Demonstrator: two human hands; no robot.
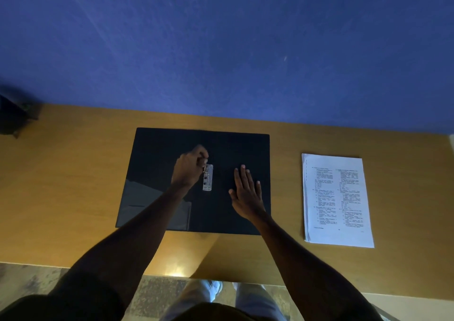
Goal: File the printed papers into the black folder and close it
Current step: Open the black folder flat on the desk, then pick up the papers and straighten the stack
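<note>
The black folder (152,163) lies open and flat in the middle of the wooden table (73,173). A small metal clip mechanism (207,178) sits along its spine. My left hand (189,168) is curled over the top of that clip, fingers pinching its lever. My right hand (247,193) rests flat with fingers spread on the folder's right inner cover. The stack of printed papers (335,199) lies on the table to the right of the folder, apart from it and untouched.
A blue wall (221,50) rises directly behind the table. A dark object (12,117) sits at the table's far left corner. The table's near edge runs just above my legs (221,301).
</note>
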